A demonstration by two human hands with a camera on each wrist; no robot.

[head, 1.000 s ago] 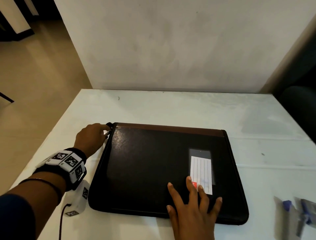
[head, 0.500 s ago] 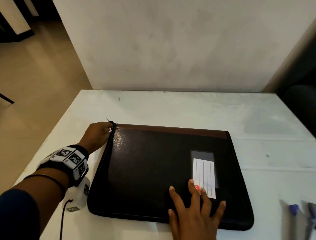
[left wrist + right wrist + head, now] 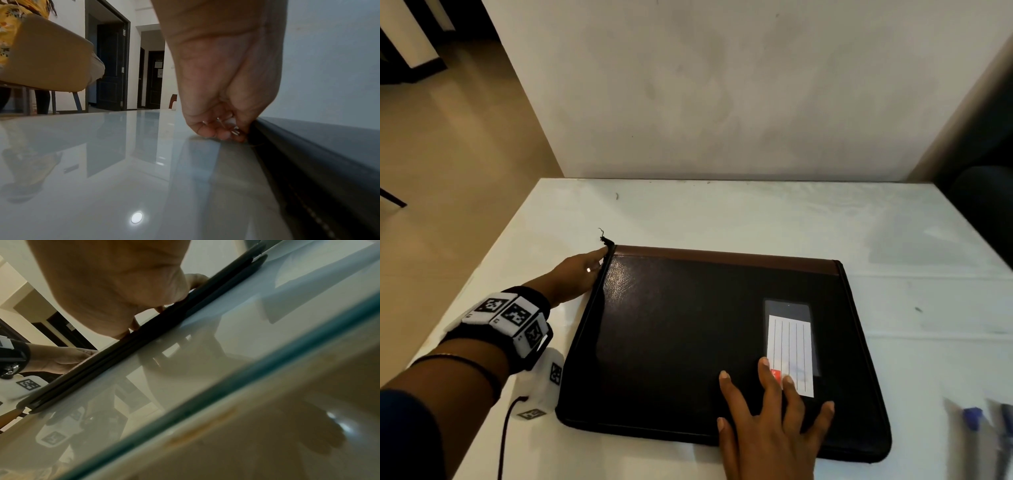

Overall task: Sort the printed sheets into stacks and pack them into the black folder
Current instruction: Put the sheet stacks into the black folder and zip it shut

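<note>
Toward the left edge of the bench point(image 3: 722, 212): left hand point(image 3: 575, 277) lying against the left side of the black folder point(image 3: 688, 342), fingertips now stretched up to its far-left corner. A second ago bunched a little short of that corner; since then slid along to the very end of the zip line. In the left wrist view, fingers curled tight and pinching a small metal piece, most likely the zip pull point(image 3: 235, 131), hard against the folder's edge. Just past the fingertips, a frayed zip tail point(image 3: 604, 238) sticking up at the corner where the brown strip point(image 3: 722, 258) begins.

Across the middle of the bench, nearer the near edge: folder flat, cover down, no gap showing along the near side in the right wrist view. No printed sheets anywhere on the bench, so presumably already inside. Judged from that, zip run to its end and packing as good as finished; little left beyond letting go.

Further right, on the cover's near-right part: right hand point(image 3: 767, 431) spread flat, fingers straight, grasping nothing, pressing the cover down, two fingertips overlapping the lined label card point(image 3: 789, 349). Same spot as a second ago, still serving as the anchor against the pull of the zip.

At the near-right corner of the bench: blue-capped pens point(image 3: 972, 416), blurred, well apart from the folder.
</note>
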